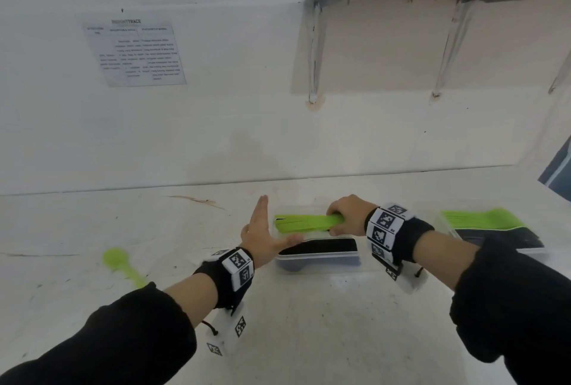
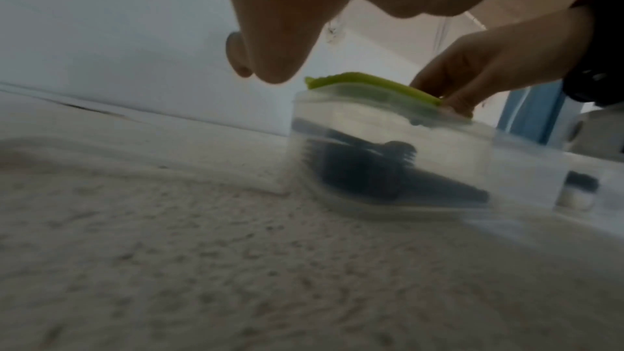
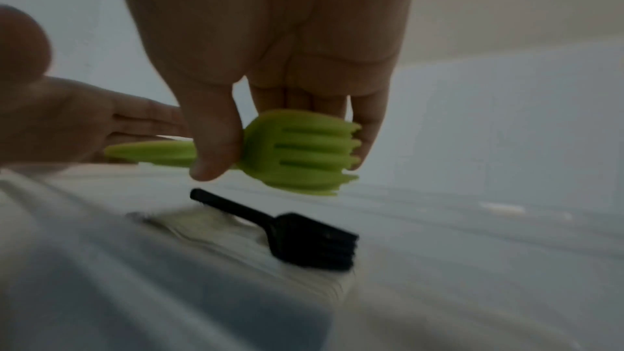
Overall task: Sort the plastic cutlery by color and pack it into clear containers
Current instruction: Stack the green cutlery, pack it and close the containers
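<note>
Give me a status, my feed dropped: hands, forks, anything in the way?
Right hand grips green forks over clear container. Left hand open, flat beside it. Black forks already inside. Green spoon loose, left.

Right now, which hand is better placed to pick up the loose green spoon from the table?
Left. The left hand is open, holds nothing, and is nearer the green spoon. The right hand grips the green forks over the container.
</note>
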